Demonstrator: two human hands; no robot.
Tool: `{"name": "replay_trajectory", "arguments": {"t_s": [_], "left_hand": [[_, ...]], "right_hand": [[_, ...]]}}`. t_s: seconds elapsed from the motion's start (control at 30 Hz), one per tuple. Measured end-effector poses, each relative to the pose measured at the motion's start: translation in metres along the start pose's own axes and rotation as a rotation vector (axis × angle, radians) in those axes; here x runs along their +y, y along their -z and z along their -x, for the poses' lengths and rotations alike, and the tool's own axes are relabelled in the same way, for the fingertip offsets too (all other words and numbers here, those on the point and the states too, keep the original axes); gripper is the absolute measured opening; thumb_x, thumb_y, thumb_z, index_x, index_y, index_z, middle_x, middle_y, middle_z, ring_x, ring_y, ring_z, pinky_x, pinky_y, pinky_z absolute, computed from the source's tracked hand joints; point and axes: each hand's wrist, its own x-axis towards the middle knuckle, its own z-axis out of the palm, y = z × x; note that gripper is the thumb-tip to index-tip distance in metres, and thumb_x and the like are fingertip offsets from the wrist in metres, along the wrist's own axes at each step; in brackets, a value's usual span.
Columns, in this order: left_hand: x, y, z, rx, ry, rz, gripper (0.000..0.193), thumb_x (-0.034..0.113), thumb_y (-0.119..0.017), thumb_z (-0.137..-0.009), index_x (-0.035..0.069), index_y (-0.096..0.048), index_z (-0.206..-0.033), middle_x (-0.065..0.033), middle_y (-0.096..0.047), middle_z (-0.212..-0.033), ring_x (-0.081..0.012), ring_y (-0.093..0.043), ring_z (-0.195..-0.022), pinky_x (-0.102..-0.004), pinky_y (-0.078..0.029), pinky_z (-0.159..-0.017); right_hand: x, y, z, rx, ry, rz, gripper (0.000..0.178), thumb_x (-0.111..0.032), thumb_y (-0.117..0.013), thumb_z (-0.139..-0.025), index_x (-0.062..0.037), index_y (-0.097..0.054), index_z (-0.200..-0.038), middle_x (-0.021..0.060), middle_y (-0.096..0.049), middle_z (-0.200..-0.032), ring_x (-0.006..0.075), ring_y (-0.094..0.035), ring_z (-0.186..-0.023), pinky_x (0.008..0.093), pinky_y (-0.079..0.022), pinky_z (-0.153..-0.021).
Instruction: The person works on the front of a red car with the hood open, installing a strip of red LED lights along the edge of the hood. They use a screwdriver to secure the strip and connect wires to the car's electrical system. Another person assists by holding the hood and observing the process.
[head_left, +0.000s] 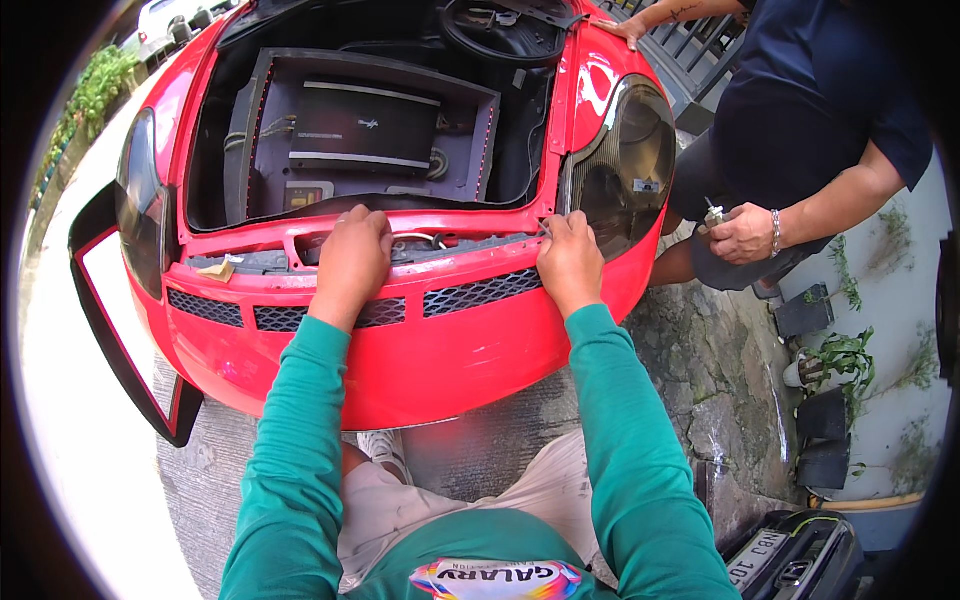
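While the green sleeves (290, 450) reached over the bumper cover (455, 375): the step in hand appeared to be two-handed handling along its upper edge.
Bumper cover: spanned the nose of the red car (585, 110), directly before the wearer; its long axis ran left to right, the ends curved away, and its outer face pointed toward the wearer.
Mesh grille (480, 294): sat in the bumper cover's upper part, along that axis.
Right hand (572, 258): fingers bunched at the bumper cover's upper right; whether they pinched anything could not be told.
Left hand (352, 258): fingers curled over the bumper cover's upper edge, near its middle; a firm grasp could not be confirmed.
Next move: probably called for careful right fingertips while the left steadied the edge.
Co-worker's hand (742, 234): right of the bumper cover, holding a small pale fitting (714, 217).
Smoked headlamp (625, 165): beyond the bumper cover's right end.
Black amplifier (350, 140): well beyond the bumper cover's upper edge.
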Motion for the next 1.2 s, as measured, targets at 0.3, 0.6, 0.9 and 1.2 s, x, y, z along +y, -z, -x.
{"name": "replay_trajectory", "arguments": {"t_s": [0.3, 0.6, 0.9, 1.2], "left_hand": [[-0.002, -0.001, 0.0, 0.047, -0.008, 0.029, 0.009, 0.011, -0.068, -0.092, 0.002, -0.067, -0.093, -0.0145, -0.064, -0.099, -0.0378, -0.065, -0.102, -0.0505, -0.058, -0.085], [-0.003, -0.004, 0.0, 0.064, -0.014, 0.056, 0.008, 0.01, -0.066, -0.092, 0.002, -0.066, -0.09, -0.014, -0.064, -0.097, -0.0376, -0.065, -0.101, -0.0499, -0.058, -0.084], [-0.007, -0.001, 0.0, 0.043, -0.002, 0.036, 0.009, 0.012, -0.069, -0.091, 0.003, -0.067, -0.091, -0.014, -0.065, -0.099, -0.0372, -0.065, -0.102, -0.0504, -0.058, -0.084], [0.002, -0.004, -0.001, 0.05, -0.032, 0.056, 0.01, 0.012, -0.069, -0.091, 0.002, -0.067, -0.091, -0.0156, -0.065, -0.099, -0.0379, -0.065, -0.101, -0.0507, -0.058, -0.084]], "right_hand": [[-0.003, 0.07, 0.015, -0.232, 0.067, -0.258, 0.031, -0.008, -0.067, -0.093, -0.0074, -0.067, -0.124, 0.0183, -0.064, -0.108, 0.0418, -0.067, -0.098, 0.0501, -0.056, -0.085], [-0.032, 0.097, 0.056, -0.721, 0.016, -0.296, 0.054, -0.008, -0.064, -0.09, -0.0082, -0.059, -0.144, 0.0287, -0.072, -0.108, 0.0455, -0.071, -0.097, 0.0543, -0.056, -0.087], [-0.031, 0.091, 0.058, -0.699, 0.013, -0.272, 0.056, -0.012, -0.064, -0.091, -0.0116, -0.058, -0.146, 0.0283, -0.073, -0.1, 0.0469, -0.071, -0.092, 0.0555, -0.056, -0.085], [-0.024, 0.093, 0.075, -0.677, -0.006, -0.238, 0.063, -0.015, -0.065, -0.092, -0.0148, -0.051, -0.154, 0.0277, -0.073, -0.099, 0.0473, -0.071, -0.092, 0.0574, -0.057, -0.084]]}}
